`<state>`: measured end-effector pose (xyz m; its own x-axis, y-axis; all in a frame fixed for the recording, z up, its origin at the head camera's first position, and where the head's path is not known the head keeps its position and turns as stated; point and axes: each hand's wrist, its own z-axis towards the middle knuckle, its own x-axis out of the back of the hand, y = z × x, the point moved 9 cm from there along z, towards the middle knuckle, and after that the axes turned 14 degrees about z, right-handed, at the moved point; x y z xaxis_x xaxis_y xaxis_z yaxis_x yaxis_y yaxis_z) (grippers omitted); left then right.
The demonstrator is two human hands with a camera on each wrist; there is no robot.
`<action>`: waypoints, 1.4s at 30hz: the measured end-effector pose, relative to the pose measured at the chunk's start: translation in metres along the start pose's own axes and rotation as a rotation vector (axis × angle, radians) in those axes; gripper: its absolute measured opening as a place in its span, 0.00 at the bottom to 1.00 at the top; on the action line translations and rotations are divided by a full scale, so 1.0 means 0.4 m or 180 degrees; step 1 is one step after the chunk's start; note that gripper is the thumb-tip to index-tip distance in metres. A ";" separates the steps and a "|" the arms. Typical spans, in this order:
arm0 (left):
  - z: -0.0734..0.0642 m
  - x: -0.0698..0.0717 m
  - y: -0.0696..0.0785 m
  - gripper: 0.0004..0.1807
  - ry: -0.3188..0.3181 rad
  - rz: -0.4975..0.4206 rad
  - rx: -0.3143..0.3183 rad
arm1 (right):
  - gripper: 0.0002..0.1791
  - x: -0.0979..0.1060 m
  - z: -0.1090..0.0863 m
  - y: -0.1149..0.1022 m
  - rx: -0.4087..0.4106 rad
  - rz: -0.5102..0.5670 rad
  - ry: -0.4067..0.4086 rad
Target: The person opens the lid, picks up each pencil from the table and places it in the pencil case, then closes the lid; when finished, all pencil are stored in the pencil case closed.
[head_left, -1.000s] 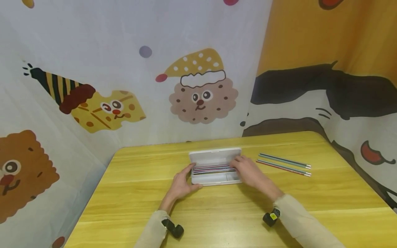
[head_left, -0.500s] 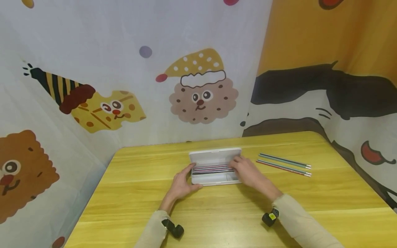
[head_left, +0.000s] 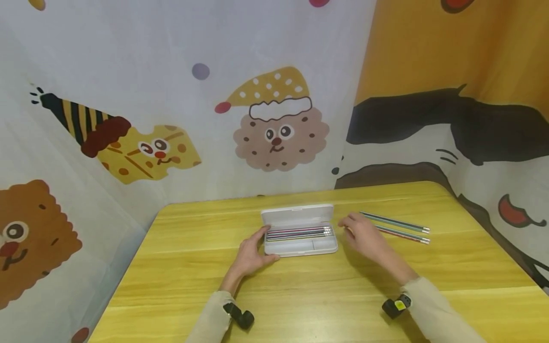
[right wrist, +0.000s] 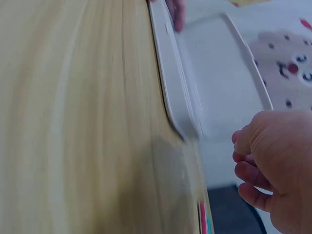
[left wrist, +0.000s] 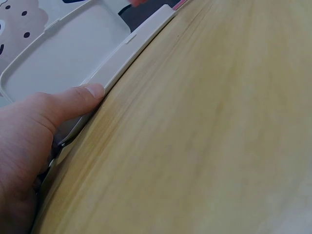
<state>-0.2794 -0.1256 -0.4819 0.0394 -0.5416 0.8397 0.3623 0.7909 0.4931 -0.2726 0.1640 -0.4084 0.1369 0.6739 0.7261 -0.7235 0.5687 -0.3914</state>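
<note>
A white pencil case (head_left: 289, 247) lies on the wooden table with its lid (head_left: 296, 215) raised at the back. Several striped pencils (head_left: 296, 234) lie side by side in its long rear compartment, white eraser ends to the right. My left hand (head_left: 250, 257) grips the case's left end; in the left wrist view the thumb (left wrist: 80, 100) presses the front wall (left wrist: 139, 46). Just right of the case, my right hand (head_left: 366, 238) hovers with loosely bent fingers, holding nothing. It partly covers the loose pencils there: a green one (head_left: 396, 222) and others (head_left: 403, 234) below it.
The yellow wooden table (head_left: 274, 300) ends at a cloth backdrop (head_left: 171, 57) printed with cartoon food, close behind the case. Both wrists carry small black cameras (head_left: 243, 318).
My right hand has let go of the pencils in the case and moved right, towards the loose pencils. The eraser ends inside now show. My left hand has stayed in place.
</note>
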 end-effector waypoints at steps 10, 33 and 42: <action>0.002 0.004 0.001 0.50 -0.0026 -0.0052 -0.0024 | 0.11 0.137 -0.128 0.107 -0.0575 -0.0029 0.0051; 0.002 -0.001 0.005 0.50 -0.0049 -0.0116 -0.0019 | 0.08 0.233 -0.256 0.216 -0.0965 -0.0443 0.0096; 0.001 -0.001 0.004 0.50 -0.0031 -0.0166 -0.0043 | 0.08 0.224 -0.254 0.224 -0.1043 -0.0518 0.0015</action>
<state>-0.2792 -0.1240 -0.4812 0.0110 -0.5792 0.8151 0.3760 0.7577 0.5334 -0.2564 0.3231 -0.4360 0.2362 0.5639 0.7914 -0.4368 0.7891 -0.4319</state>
